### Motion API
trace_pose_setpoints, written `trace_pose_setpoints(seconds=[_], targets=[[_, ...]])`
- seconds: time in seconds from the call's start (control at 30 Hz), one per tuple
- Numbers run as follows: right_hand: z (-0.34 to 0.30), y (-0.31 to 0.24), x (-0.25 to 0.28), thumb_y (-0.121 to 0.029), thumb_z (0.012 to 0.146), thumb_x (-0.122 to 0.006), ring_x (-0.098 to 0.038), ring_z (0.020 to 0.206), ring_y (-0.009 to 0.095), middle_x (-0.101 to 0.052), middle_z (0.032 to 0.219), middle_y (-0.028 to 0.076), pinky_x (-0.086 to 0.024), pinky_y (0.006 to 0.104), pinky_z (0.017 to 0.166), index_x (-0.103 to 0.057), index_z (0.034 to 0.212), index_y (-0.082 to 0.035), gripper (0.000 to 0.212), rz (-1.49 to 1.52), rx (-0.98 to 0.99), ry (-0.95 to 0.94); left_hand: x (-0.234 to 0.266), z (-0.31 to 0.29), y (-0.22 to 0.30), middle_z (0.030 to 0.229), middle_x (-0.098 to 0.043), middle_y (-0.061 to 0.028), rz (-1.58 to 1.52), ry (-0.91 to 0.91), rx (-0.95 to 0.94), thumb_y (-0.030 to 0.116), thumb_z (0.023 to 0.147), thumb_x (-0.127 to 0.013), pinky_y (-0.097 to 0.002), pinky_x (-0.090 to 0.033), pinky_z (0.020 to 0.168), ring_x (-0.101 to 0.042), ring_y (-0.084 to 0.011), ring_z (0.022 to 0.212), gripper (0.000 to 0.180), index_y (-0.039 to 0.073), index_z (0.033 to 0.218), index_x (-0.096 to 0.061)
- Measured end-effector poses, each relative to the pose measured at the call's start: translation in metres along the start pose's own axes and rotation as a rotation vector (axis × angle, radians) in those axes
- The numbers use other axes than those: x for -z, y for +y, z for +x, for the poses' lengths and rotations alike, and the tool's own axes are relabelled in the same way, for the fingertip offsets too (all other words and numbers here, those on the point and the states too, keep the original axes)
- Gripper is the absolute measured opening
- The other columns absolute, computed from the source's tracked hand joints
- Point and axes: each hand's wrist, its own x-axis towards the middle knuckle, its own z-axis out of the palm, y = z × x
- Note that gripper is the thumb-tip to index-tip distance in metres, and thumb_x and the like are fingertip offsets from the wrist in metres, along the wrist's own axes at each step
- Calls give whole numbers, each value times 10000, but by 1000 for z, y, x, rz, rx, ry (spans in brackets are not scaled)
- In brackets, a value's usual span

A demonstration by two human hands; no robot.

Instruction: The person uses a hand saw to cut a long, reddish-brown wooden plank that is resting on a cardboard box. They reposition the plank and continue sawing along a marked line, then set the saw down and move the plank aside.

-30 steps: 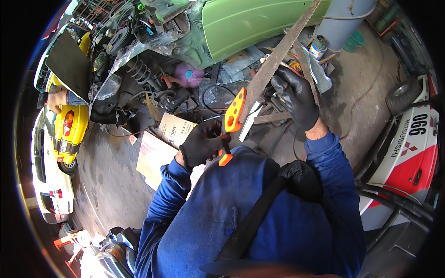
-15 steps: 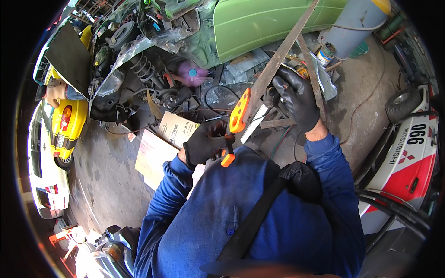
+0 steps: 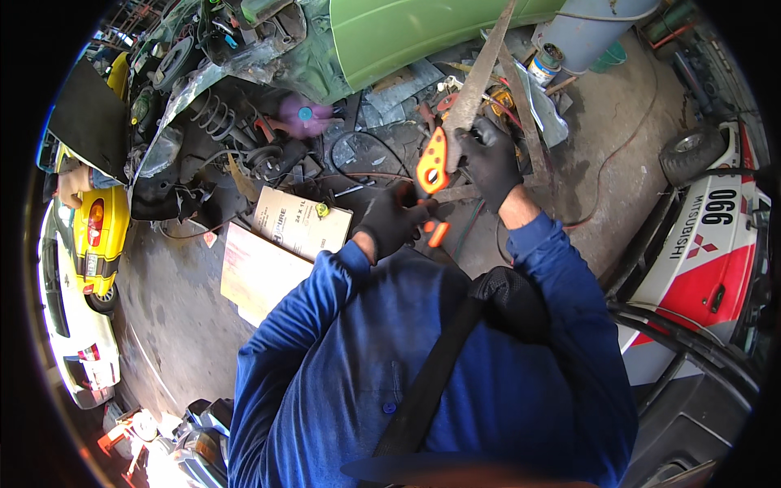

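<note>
I hold a handsaw with an orange and black handle (image 3: 434, 163) in front of my chest, its long, toothed, brownish blade (image 3: 482, 77) pointing up and away to the right. My left hand (image 3: 394, 218), in a black glove, is closed around the lower part of the handle, and orange shows beside its fingers. My right hand (image 3: 490, 163), also gloved in black, is beside the blade just above the handle. Its thumb and fingers are closed at the blade's edge, and the fingertips are partly hidden.
Ahead, a green car panel (image 3: 415, 37) adjoins an opened wheel area with a coil spring (image 3: 213, 114). Flattened cardboard (image 3: 297, 224) lies left on the floor. A metal frame (image 3: 525, 122), a tin can (image 3: 545, 65) and hoses are beyond my hands. A white-and-red vehicle (image 3: 691, 276) stands right.
My right hand has come closer to the handle, at the blade's base. The saw has tilted a little more upright. The whole view has shifted slightly.
</note>
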Motion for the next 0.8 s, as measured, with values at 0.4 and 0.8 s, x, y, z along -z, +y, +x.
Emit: trace_pose_setpoints(seconds=[0.4, 0.8], targets=[[51, 295, 170, -513, 965, -664, -740, 1124, 424, -775, 1142, 255, -579, 502, 916, -780, 1187, -53, 524, -689, -457, 244, 89, -46, -237, 1184, -771, -196, 407, 377, 271, 497, 996, -748, -378, -624, 781, -768, -261, 928, 604, -6, 1326, -696], [92, 332, 183, -495, 1005, -667, -758, 997, 246, -803, 1083, 129, -578, 378, 844, -789, 1123, -26, 499, -568, -719, 255, 21, -275, -452, 907, -733, -115, -262, 722, 1102, 458, 1005, -738, -450, -606, 610, -744, -281, 737, 461, 36, 1188, -714]])
